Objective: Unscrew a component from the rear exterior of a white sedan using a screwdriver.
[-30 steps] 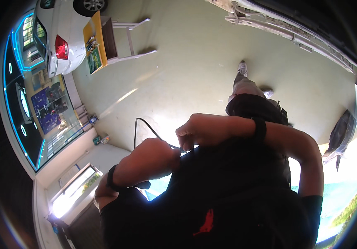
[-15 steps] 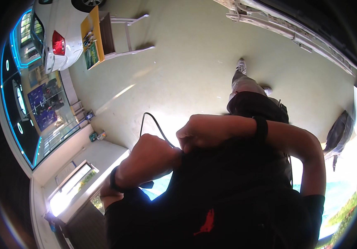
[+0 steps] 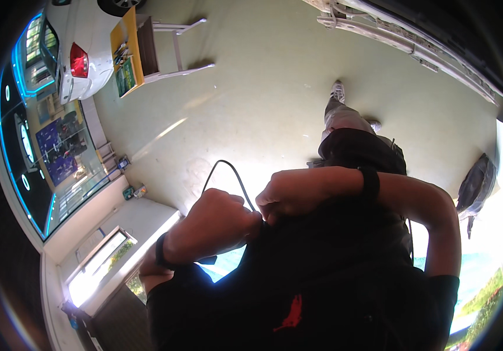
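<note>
Both my hands are closed and held close together at the front of my black shirt (image 3: 321,275). My left hand (image 3: 216,221) is a curled fist with its knuckles up. Just right of it, my right hand (image 3: 298,193) has its fingers bent inward towards the left. A thin black cable (image 3: 228,164) arches up from behind my left hand and drops into the gap between the two hands. Whatever the fingertips pinch there is hidden by the hands and the dark cloth. A black band (image 3: 369,184) is round my right wrist, and a dark band (image 3: 161,250) round my left.
A yellow-topped table (image 3: 129,55) carrying small tools and a green item stands beside a white car (image 3: 87,29) at the upper left. A vehicle's underside frame (image 3: 403,44) runs along the upper right. A dark bag (image 3: 477,184) is at the right.
The cable's arch has shifted right and become rounder. Both hands have moved slightly to the right and stay closed, close together. The surroundings have slid slightly left.
</note>
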The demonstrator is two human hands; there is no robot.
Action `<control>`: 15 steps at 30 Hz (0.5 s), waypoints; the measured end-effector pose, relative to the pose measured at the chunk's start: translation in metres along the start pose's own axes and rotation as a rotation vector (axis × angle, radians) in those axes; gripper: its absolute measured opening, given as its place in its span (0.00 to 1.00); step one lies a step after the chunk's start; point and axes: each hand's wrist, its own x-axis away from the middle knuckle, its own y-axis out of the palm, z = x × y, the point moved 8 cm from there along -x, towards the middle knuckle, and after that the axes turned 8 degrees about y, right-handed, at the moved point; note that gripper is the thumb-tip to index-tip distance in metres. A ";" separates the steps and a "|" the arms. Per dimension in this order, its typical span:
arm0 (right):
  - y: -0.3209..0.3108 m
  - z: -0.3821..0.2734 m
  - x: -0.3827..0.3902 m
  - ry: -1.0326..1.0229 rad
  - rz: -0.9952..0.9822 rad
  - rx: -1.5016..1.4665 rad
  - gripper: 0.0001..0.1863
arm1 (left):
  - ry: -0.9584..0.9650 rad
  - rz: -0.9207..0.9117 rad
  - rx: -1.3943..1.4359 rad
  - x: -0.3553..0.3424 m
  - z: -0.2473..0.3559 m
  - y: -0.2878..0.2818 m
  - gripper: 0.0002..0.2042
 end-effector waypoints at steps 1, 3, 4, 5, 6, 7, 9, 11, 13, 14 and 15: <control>0.003 0.000 -0.001 -0.003 -0.035 -0.030 0.06 | -0.005 -0.076 0.011 0.000 -0.001 0.003 0.03; 0.003 0.000 0.001 -0.002 -0.073 -0.061 0.08 | -0.009 -0.150 0.025 -0.001 -0.008 0.005 0.03; -0.002 0.000 0.003 0.006 -0.068 -0.036 0.10 | -0.031 -0.139 0.150 -0.002 -0.016 0.004 0.03; -0.009 0.001 0.005 0.015 -0.061 -0.011 0.12 | -0.050 -0.128 0.275 -0.003 -0.026 0.001 0.05; -0.023 0.010 0.006 0.019 -0.011 -0.120 0.14 | -0.104 -0.099 0.283 -0.003 -0.045 -0.005 0.06; -0.037 0.016 0.012 0.022 0.033 -0.225 0.16 | -0.116 0.094 0.274 -0.002 -0.059 -0.020 0.06; -0.083 0.029 0.044 0.140 0.338 -0.148 0.18 | -0.326 0.351 0.338 0.006 -0.101 -0.047 0.06; -0.122 0.056 0.093 0.241 0.563 -0.165 0.15 | -0.358 0.532 0.205 0.008 -0.143 -0.063 0.07; -0.139 0.083 0.138 0.288 0.605 -0.465 0.16 | -0.341 0.572 0.166 -0.005 -0.185 -0.059 0.07; -0.136 0.089 0.155 0.298 0.637 -0.465 0.16 | -0.258 0.590 0.427 -0.024 -0.204 -0.045 0.09; -0.138 0.098 0.167 0.308 0.702 -0.443 0.16 | -0.185 0.600 0.683 -0.040 -0.217 -0.027 0.11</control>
